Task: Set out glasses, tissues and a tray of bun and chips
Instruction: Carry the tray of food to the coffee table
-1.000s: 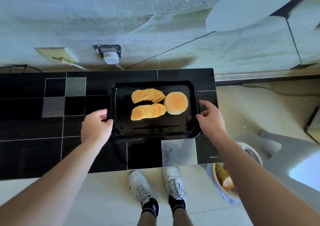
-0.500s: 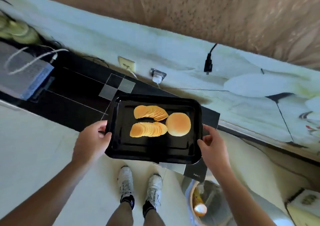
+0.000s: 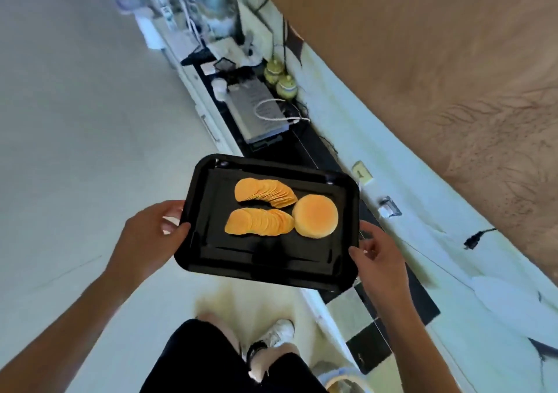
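Observation:
A black rectangular tray hangs in the air in front of me, off the counter. On it lie two fanned rows of orange chips and, to their right, a round golden bun. My left hand grips the tray's left edge, thumb over the rim. My right hand holds the right edge near the front corner. No glasses or tissues are in view.
A long black tiled counter runs along the right wall, carrying a grey device with a white cable, two small green jars and blurred clutter farther back. Pale floor spreads to the left. My legs and a white shoe show below.
The tray has been lifted off the black counter and carried away from it as I turned left. Both hands kept their hold. The view now runs along the counter.

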